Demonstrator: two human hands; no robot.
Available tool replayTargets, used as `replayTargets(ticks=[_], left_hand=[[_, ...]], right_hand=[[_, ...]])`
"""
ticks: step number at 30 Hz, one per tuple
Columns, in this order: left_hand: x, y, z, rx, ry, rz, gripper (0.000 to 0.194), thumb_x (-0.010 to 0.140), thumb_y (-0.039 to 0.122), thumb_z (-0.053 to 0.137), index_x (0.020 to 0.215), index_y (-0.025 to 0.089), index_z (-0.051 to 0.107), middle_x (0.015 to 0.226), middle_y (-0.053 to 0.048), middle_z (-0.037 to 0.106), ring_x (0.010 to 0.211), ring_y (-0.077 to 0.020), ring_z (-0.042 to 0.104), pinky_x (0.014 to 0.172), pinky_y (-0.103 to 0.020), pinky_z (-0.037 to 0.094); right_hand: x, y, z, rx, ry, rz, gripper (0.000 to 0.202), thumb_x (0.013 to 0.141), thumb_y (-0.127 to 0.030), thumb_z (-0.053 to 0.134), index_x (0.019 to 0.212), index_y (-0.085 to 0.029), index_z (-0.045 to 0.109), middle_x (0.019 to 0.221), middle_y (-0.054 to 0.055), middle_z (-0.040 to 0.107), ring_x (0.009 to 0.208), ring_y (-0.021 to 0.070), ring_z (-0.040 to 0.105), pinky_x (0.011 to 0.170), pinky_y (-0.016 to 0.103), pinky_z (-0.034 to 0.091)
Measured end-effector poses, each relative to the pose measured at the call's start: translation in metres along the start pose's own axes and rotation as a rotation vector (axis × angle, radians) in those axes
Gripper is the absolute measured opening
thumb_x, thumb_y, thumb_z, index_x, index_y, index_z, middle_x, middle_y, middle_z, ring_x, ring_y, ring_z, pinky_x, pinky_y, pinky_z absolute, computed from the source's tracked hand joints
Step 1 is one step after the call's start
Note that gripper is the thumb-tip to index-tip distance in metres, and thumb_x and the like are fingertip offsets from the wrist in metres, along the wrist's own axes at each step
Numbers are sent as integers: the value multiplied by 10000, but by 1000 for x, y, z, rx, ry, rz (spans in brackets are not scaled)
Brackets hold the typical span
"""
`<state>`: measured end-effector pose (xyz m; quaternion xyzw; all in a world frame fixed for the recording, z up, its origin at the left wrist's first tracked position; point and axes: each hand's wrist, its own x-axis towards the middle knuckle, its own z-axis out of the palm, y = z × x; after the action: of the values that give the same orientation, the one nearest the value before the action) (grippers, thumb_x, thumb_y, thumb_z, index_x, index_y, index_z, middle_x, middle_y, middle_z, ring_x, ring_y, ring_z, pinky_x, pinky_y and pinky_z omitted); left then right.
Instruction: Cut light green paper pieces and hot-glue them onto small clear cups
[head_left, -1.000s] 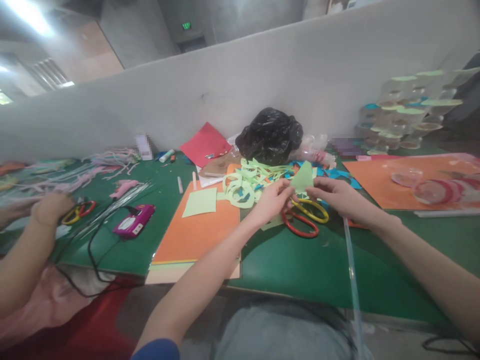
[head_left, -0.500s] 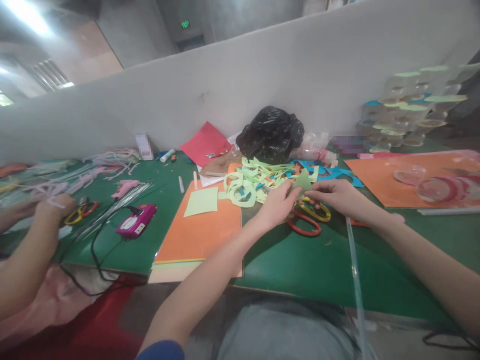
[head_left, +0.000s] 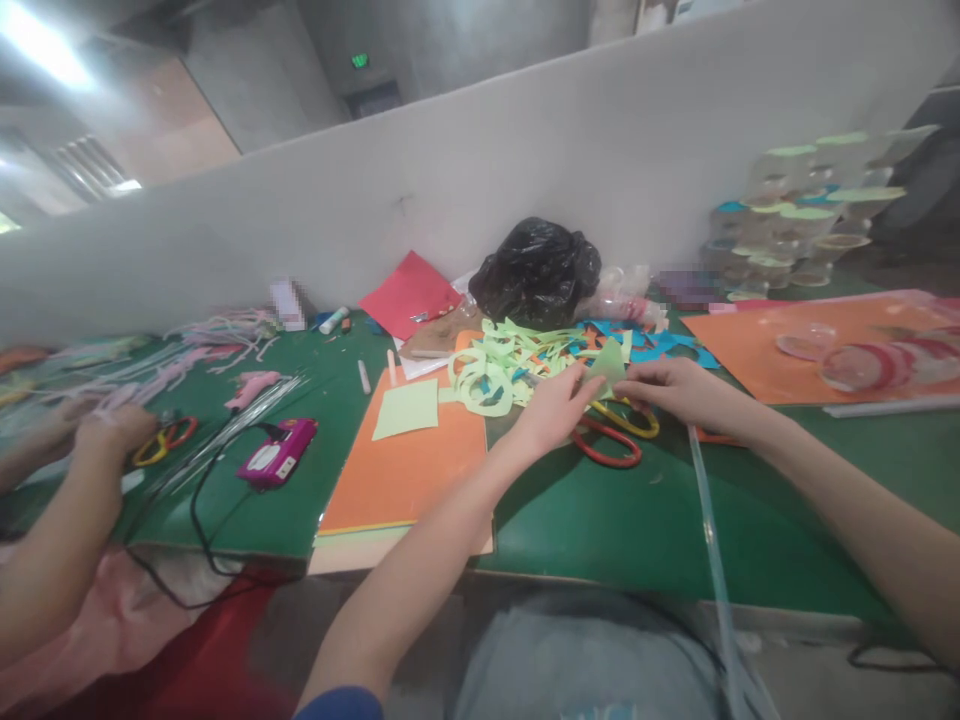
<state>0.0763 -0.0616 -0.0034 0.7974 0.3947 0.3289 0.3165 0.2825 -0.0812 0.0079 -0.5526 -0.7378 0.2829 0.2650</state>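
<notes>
My left hand (head_left: pixel 555 408) is closed in a pinch on a piece of light green paper (head_left: pixel 610 362), which stands up between my two hands. The fingers of my right hand (head_left: pixel 667 390) are closed at the paper's right edge. Just below both hands lie scissors (head_left: pixel 609 455) with one red and one yellow handle loop; their blades are hidden. Behind the hands is a heap of light green paper scraps (head_left: pixel 517 365), with blue paper scraps (head_left: pixel 660 347) beside it. A clear plastic strip (head_left: pixel 709 520) runs down from beneath my right wrist past the table edge.
Orange sheets (head_left: pixel 420 480) bear a light green square (head_left: pixel 406 408) on the left. A black plastic bag (head_left: pixel 536 270) stands behind. At right are another orange sheet (head_left: pixel 739 345), a red-banded plastic bottle (head_left: pixel 877 365) and stacked clear cups (head_left: pixel 795 225). A co-worker's hands (head_left: pixel 112 425) work far left.
The green paper has turned slightly, showing more of its face between my hands. The whole view has shifted a little; both hands keep nearly the same place.
</notes>
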Motion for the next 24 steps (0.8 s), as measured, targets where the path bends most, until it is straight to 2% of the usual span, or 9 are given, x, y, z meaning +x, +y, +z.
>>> replayTargets(ticks=[3, 5, 9, 13, 16, 18, 20, 22, 24], left_hand=[[0, 3, -4, -9, -13, 16, 358, 981, 397, 479, 704, 224, 333, 646, 37, 397, 661, -146, 411, 661, -286, 313], [0, 6, -6, -38, 25, 24, 323, 989, 363, 453, 721, 226, 337, 672, 33, 397, 682, -151, 409, 679, -291, 318], [1, 6, -9, -108, 168, -29, 286, 1003, 337, 404, 751, 232, 321, 723, 26, 399, 718, -157, 412, 701, -296, 325], [6, -4, -9, -187, 251, -128, 253, 1020, 331, 361, 787, 239, 329, 725, 31, 398, 710, -152, 417, 699, -290, 329], [9, -11, -9, -227, 282, -199, 229, 1013, 294, 363, 794, 242, 321, 708, 39, 392, 689, -145, 420, 699, -282, 342], [11, -14, -9, -236, 296, -223, 207, 978, 259, 424, 794, 241, 333, 708, 41, 396, 685, -142, 423, 695, -278, 351], [11, -15, -9, -242, 306, -225, 168, 939, 224, 476, 809, 236, 370, 726, 38, 426, 697, -141, 441, 700, -277, 369], [12, -15, -9, -246, 324, -213, 125, 917, 198, 495, 832, 228, 410, 766, 27, 472, 730, -144, 468, 724, -279, 391], [13, -15, -11, -245, 348, -199, 106, 911, 187, 500, 834, 219, 434, 802, 16, 500, 761, -145, 482, 755, -281, 399]], right_hand=[[-1, 5, -5, 20, -26, 56, 609, 798, -784, 537, 683, -188, 589, 613, -7, 567, 458, 89, 414, 495, 254, 315], [-3, 11, -13, -51, 34, 90, 584, 839, -768, 485, 817, -206, 643, 675, 0, 600, 466, 104, 445, 501, 264, 333], [-13, 25, -40, -315, 266, 69, 447, 934, -599, 450, 998, -214, 669, 969, 79, 698, 813, 207, 615, 711, 317, 402], [-22, 37, -55, -396, 348, 106, 395, 952, -508, 410, 1003, -190, 640, 1006, 126, 701, 838, 244, 600, 736, 359, 379], [-21, 36, -42, -374, 234, 59, 435, 956, -563, 404, 1018, -210, 651, 971, 90, 710, 835, 225, 629, 734, 331, 422], [-17, 29, -24, -360, 135, 15, 499, 933, -643, 426, 1052, -220, 664, 896, 69, 708, 775, 213, 638, 693, 312, 439], [-14, 17, -2, -396, 59, -42, 520, 879, -672, 531, 1101, -222, 669, 936, 66, 710, 816, 225, 648, 714, 315, 451], [-14, 2, 19, -591, 14, -109, 505, 898, -663, 535, 996, -187, 667, 935, 86, 699, 847, 249, 651, 738, 337, 456], [-16, -11, 38, -804, 29, -146, 465, 920, -601, 564, 928, -145, 653, 923, 122, 688, 902, 290, 653, 753, 359, 465]])
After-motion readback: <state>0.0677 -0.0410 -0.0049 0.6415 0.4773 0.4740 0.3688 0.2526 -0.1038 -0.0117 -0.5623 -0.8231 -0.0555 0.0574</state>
